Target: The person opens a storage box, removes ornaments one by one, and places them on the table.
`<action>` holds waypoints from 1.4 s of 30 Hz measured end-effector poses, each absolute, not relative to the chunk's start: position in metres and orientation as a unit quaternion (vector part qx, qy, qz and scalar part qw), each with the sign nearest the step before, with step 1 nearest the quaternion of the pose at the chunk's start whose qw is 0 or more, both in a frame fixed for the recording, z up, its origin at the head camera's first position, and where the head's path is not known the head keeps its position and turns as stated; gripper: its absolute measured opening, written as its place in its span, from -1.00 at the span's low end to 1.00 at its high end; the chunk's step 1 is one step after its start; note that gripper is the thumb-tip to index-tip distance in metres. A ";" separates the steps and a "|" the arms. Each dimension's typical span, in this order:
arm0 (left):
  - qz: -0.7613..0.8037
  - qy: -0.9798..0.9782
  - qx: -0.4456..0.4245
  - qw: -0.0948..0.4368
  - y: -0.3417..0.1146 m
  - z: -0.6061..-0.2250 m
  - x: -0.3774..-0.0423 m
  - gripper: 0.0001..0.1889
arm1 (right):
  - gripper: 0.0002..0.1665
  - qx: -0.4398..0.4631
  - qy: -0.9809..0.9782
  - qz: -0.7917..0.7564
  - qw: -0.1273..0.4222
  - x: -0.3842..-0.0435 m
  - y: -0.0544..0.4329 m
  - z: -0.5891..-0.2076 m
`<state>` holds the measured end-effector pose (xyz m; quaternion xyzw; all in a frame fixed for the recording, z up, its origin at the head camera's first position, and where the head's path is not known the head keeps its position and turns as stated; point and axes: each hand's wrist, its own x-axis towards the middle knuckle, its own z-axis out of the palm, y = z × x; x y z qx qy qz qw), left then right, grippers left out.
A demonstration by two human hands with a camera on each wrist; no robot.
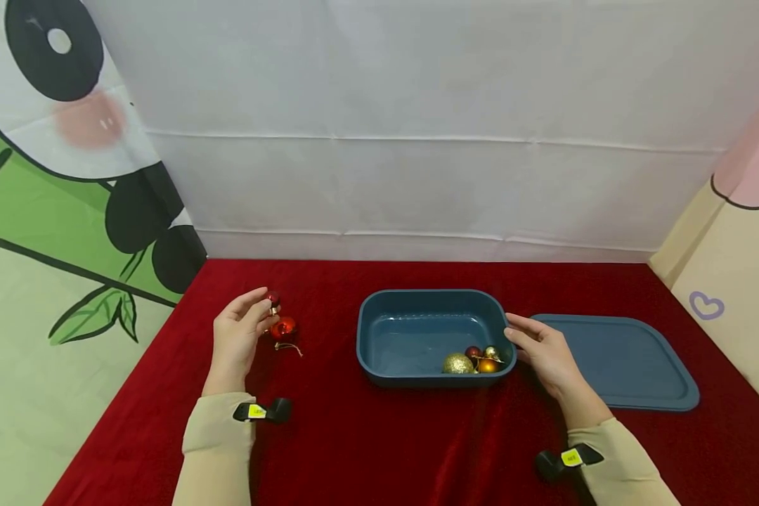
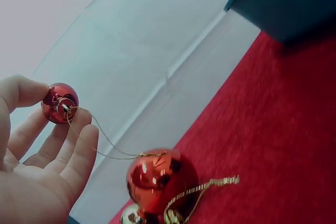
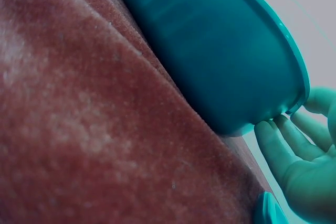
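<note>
My left hand (image 1: 235, 337) pinches a small, shiny red Christmas bauble (image 2: 60, 103) between thumb and fingers, above the cloth. A thin gold thread trails from its cap and overlaps a larger red bauble (image 1: 284, 328) lying just below, which has a gold string. Beside that one, a small gold bauble (image 2: 131, 214) shows at the bottom of the left wrist view. My right hand (image 1: 547, 351) holds the right end of a blue rectangular container (image 1: 411, 381), thumb at its rim and fingers against the outer wall. Inside, a glittery gold bauble (image 1: 458, 363) and several smaller ones gather in the near right corner.
A flat blue lid (image 1: 626, 362) lies right of the container, partly behind my right hand. Red velvet cloth (image 1: 354, 450) covers the table. A pale fabric backdrop (image 1: 417, 183) rises along the back edge, with printed cartoon panels at both sides.
</note>
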<state>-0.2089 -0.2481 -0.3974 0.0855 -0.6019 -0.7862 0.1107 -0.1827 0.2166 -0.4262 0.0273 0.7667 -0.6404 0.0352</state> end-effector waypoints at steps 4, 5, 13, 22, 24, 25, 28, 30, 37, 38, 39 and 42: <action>-0.786 -0.598 0.102 0.120 -0.256 -0.400 -0.207 -0.82 | -0.28 0.028 0.771 -0.635 0.038 -0.183 0.216 -0.425; -0.784 -0.599 0.106 0.124 -0.257 -0.401 -0.206 -0.82 | -0.28 0.028 0.772 -0.634 0.039 -0.183 0.216 -0.425; -0.773 -0.604 0.140 0.133 -0.269 -0.403 -0.205 -0.81 | -0.27 0.027 0.773 -0.632 0.038 -0.182 0.216 -0.423; -0.762 -0.609 0.178 0.132 -0.279 -0.415 -0.207 -0.81 | -0.26 0.027 0.774 -0.631 0.039 -0.182 0.217 -0.421; -0.758 -0.612 0.185 0.129 -0.280 -0.418 -0.208 -0.81 | -0.26 0.028 0.774 -0.632 0.041 -0.182 0.217 -0.420; -0.755 -0.616 0.187 0.127 -0.281 -0.419 -0.208 -0.81 | -0.25 0.029 0.773 -0.632 0.041 -0.182 0.217 -0.420; -0.743 -0.629 0.192 0.124 -0.282 -0.422 -0.208 -0.82 | -0.25 0.030 0.773 -0.632 0.043 -0.182 0.218 -0.418; -0.735 -0.638 0.195 0.122 -0.282 -0.424 -0.208 -0.83 | -0.25 0.029 0.772 -0.634 0.044 -0.182 0.218 -0.418; -0.712 -0.667 0.193 0.106 -0.284 -0.429 -0.209 -0.65 | -0.24 0.024 0.766 -0.641 0.044 -0.183 0.217 -0.417; -0.708 -0.672 0.193 0.100 -0.285 -0.430 -0.209 -0.62 | -0.24 0.023 0.765 -0.642 0.045 -0.183 0.216 -0.416; -0.705 -0.676 0.193 0.094 -0.285 -0.431 -0.209 -0.60 | -0.24 0.023 0.765 -0.642 0.046 -0.183 0.216 -0.416; -0.690 -0.692 0.195 0.079 -0.287 -0.432 -0.208 -0.56 | -0.24 0.023 0.766 -0.641 0.048 -0.184 0.215 -0.415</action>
